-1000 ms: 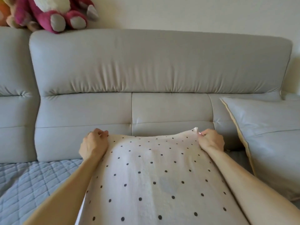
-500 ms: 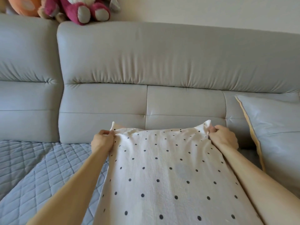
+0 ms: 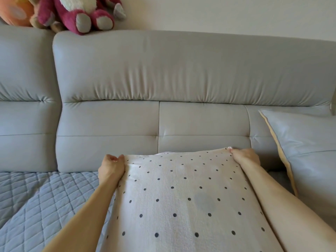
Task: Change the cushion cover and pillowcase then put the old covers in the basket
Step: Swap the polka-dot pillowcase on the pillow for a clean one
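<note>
A white cushion with black polka dots [image 3: 181, 200] fills the lower middle of the head view, above the sofa seat. My left hand [image 3: 111, 167] grips its far left corner with curled fingers. At the far right corner my right hand [image 3: 245, 158] pinches the cover's edge. A faint grey patch shows on the cover's middle. The near end of the cushion is cut off by the frame. No basket is in view.
A grey leather sofa back [image 3: 181, 79] rises behind the cushion. A pale blue cushion with yellow piping [image 3: 305, 151] leans at the right. A quilted blue cover [image 3: 36, 200] lies on the seat at left. Plush toys [image 3: 78, 13] sit on the backrest's top left.
The cushion and both hands have stayed together while the view shifted right and down. The pointed corners of the cover that stuck up have flattened under my grip.
</note>
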`<action>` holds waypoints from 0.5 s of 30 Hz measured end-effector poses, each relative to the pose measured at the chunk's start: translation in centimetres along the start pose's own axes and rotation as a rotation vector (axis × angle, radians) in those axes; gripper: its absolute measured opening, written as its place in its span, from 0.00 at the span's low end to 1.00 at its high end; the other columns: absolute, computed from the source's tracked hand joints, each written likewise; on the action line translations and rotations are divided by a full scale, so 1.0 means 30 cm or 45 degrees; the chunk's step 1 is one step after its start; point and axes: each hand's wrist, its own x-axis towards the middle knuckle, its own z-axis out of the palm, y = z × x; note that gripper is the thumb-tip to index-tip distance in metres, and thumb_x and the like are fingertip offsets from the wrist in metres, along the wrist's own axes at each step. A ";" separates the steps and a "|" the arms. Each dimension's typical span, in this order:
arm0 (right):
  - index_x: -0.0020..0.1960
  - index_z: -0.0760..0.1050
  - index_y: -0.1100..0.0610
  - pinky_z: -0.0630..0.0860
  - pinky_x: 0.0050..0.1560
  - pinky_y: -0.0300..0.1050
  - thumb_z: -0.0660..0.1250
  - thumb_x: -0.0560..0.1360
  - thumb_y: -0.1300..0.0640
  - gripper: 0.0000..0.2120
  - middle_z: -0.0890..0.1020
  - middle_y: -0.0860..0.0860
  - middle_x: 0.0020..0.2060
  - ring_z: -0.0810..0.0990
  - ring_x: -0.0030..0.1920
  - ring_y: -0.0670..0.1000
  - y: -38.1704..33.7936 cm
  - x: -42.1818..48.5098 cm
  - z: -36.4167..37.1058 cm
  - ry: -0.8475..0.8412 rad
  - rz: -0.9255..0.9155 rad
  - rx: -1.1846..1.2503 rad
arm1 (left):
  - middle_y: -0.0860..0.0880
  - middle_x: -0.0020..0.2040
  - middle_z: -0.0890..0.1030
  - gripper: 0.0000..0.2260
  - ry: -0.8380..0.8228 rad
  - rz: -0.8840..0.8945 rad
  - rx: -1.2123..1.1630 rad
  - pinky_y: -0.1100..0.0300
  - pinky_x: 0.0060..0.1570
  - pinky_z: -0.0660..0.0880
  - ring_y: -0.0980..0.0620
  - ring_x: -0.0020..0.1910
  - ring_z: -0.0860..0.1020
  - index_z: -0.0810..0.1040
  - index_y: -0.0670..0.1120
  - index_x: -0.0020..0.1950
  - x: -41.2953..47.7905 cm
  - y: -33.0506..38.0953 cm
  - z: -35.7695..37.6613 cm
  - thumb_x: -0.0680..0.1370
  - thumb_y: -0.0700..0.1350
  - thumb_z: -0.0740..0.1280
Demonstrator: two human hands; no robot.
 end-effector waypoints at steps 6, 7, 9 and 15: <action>0.67 0.74 0.53 0.70 0.64 0.49 0.67 0.76 0.46 0.21 0.78 0.54 0.65 0.75 0.66 0.59 -0.005 -0.102 -0.057 0.009 -0.253 0.187 | 0.40 0.68 0.70 0.22 -0.106 0.215 0.144 0.46 0.65 0.67 0.39 0.66 0.70 0.71 0.49 0.68 -0.085 0.055 -0.075 0.78 0.59 0.63; 0.68 0.73 0.51 0.68 0.66 0.49 0.65 0.77 0.43 0.22 0.77 0.52 0.67 0.73 0.67 0.58 -0.005 -0.156 -0.072 0.011 -0.387 0.104 | 0.41 0.68 0.70 0.23 -0.143 0.315 0.195 0.46 0.67 0.66 0.39 0.67 0.68 0.72 0.51 0.68 -0.130 0.067 -0.094 0.77 0.61 0.63; 0.66 0.75 0.47 0.65 0.69 0.49 0.63 0.77 0.39 0.21 0.77 0.48 0.67 0.71 0.70 0.54 0.014 -0.288 -0.095 -0.063 -0.710 -0.063 | 0.46 0.68 0.73 0.25 -0.297 0.527 0.241 0.50 0.69 0.65 0.43 0.68 0.69 0.76 0.56 0.66 -0.245 0.077 -0.125 0.73 0.65 0.61; 0.73 0.63 0.33 0.51 0.77 0.53 0.51 0.74 0.26 0.30 0.58 0.40 0.78 0.51 0.79 0.48 0.168 -0.748 -0.198 -0.501 -1.017 -0.394 | 0.55 0.79 0.58 0.31 -0.656 0.644 0.377 0.48 0.77 0.49 0.52 0.79 0.51 0.64 0.64 0.75 -0.615 0.041 -0.227 0.74 0.72 0.55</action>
